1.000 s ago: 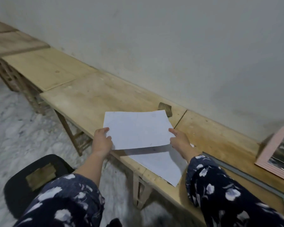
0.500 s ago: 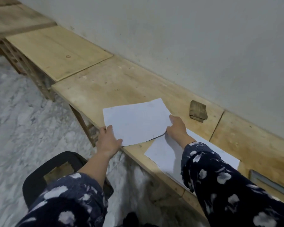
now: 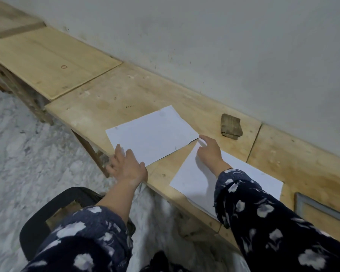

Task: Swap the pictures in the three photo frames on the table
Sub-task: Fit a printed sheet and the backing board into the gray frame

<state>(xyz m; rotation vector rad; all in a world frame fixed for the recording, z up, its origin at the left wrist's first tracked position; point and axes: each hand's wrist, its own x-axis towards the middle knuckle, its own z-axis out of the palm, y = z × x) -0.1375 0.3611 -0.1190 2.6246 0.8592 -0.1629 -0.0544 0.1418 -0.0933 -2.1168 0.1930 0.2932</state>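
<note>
Two white sheets lie blank side up on the wooden table (image 3: 98,107). The left sheet (image 3: 151,134) lies flat near the front edge. My left hand (image 3: 127,165) rests palm down at its near left corner, fingers spread. My right hand (image 3: 210,152) points an index finger at the left sheet's right corner and lies over the right sheet (image 3: 196,177), which my right sleeve partly hides. A grey frame part (image 3: 322,209) shows at the right edge. No printed picture side is visible.
A small wooden block (image 3: 231,128) lies near the wall behind my right hand. A black stool (image 3: 39,220) stands on the marble floor below my left arm. A second table top (image 3: 47,61) adjoins on the left.
The left sheet was held up over the right one a second ago; it now lies flat on the table further left. The view turned left, and the pink frame left the picture.
</note>
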